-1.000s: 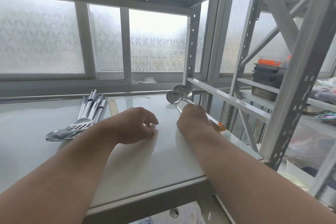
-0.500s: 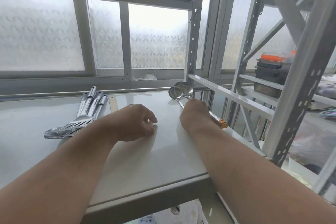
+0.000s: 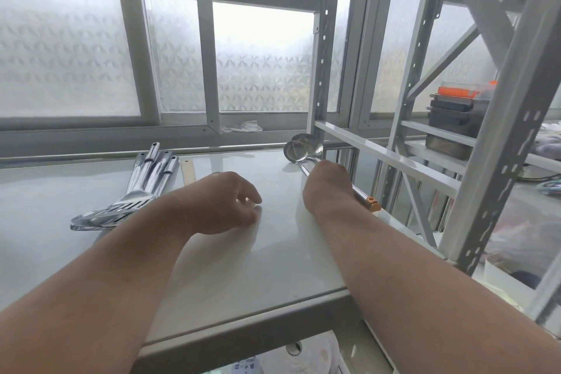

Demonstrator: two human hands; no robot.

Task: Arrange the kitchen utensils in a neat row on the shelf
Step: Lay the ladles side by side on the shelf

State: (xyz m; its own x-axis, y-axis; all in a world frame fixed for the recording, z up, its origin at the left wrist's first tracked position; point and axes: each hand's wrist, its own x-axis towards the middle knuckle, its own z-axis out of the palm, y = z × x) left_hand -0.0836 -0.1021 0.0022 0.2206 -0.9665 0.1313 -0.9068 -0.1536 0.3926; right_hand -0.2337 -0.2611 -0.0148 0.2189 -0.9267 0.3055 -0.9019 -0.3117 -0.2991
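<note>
Right hand (image 3: 326, 188) grips the ladles (image 3: 303, 149) — left hand (image 3: 224, 203) rests on shelf (image 3: 91, 252).

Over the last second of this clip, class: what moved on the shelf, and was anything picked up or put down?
Almost nothing changed. The right hand stays curled on the ladles' handles near the shelf's right edge, with no visible shift. The left hand still rests loosely curled on the shelf, holding nothing. The bundle of spatulas lies where it was. Only the camera drifted slightly.

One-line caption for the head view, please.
Right hand grips ladles on the shelf; left hand rests beside spatulas.
</note>
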